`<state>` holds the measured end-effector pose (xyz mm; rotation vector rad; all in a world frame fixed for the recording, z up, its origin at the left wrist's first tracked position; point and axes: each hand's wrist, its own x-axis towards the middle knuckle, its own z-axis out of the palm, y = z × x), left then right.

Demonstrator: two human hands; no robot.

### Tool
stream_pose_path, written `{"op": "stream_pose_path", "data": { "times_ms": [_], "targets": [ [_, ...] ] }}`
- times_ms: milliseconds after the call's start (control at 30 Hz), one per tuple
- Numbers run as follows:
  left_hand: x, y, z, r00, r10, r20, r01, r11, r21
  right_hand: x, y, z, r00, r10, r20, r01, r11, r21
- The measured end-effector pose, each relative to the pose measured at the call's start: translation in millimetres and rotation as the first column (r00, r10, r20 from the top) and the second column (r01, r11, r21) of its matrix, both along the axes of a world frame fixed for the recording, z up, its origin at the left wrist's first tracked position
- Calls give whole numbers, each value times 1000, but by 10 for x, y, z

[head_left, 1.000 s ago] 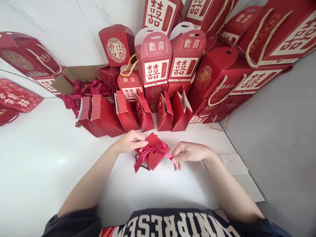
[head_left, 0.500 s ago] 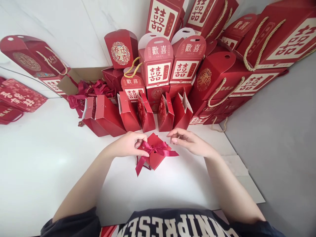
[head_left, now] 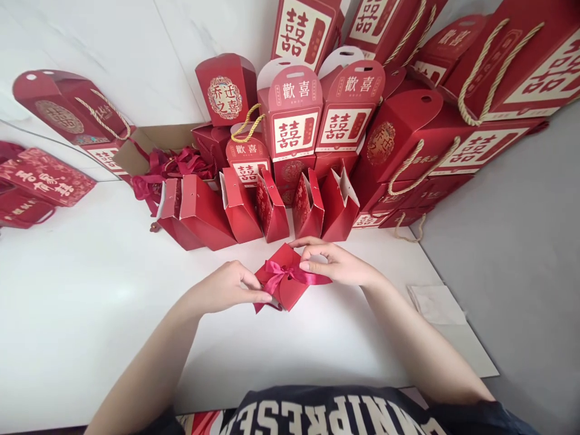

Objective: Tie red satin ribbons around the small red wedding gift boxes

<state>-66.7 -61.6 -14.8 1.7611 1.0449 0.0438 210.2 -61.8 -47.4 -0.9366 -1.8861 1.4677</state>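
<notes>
The red box [head_left: 293, 294] is lying on the table [head_left: 113, 320], the half-open left hand [head_left: 229, 287] touching its left side, the loosely curled right hand [head_left: 335, 261] its far-right edge, grips unclear; probably light, creasable card, it is favouring edge holds over the slippery bow [head_left: 274, 275].

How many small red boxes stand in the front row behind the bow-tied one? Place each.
6, left to right: first box, second box close beside it; third box, fourth box mid-row; fifth box, sixth box at the right. Others may be hidden behind.
</notes>
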Motion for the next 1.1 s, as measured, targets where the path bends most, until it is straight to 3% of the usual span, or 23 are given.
{"op": "stream_pose_path", "data": {
  "times_ms": [167,333,533,633,700,767,833,900,1100],
  "targets": [
    [-17,22,-40,999,-10,-42,4,991,-133,-41,3,-26,1000,-5,-11,5,1000,-21],
    [-90,69,-15,995,-66,-69,55,987,-152,-102,18,-25,1000,21,4,-22,998,52],
    [-123,95,-69,992,-127,5,126,976,-178,-178,20,-25,997,67,39,-71,993,97],
    [-140,113,-7,979,-206,-6,200,959,-202,-186,11,24,995,92,24,-93,992,85],
    [-149,131,66,986,-165,-38,158,977,-142,-171,10,68,995,103,10,-104,992,72],
    [-141,149,130,999,1,-51,-1,1000,-4,-146,15,101,994,111,-2,-110,991,76],
    [-109,161,161,991,136,-11,-134,985,109,-119,23,108,993,116,3,-115,989,90],
    [-57,168,157,990,136,22,-138,986,98,-99,31,87,993,117,19,-119,988,98],
    [62,190,81,998,23,60,-17,995,-96,-76,31,-5,991,133,12,-134,985,105]
  ]
}}
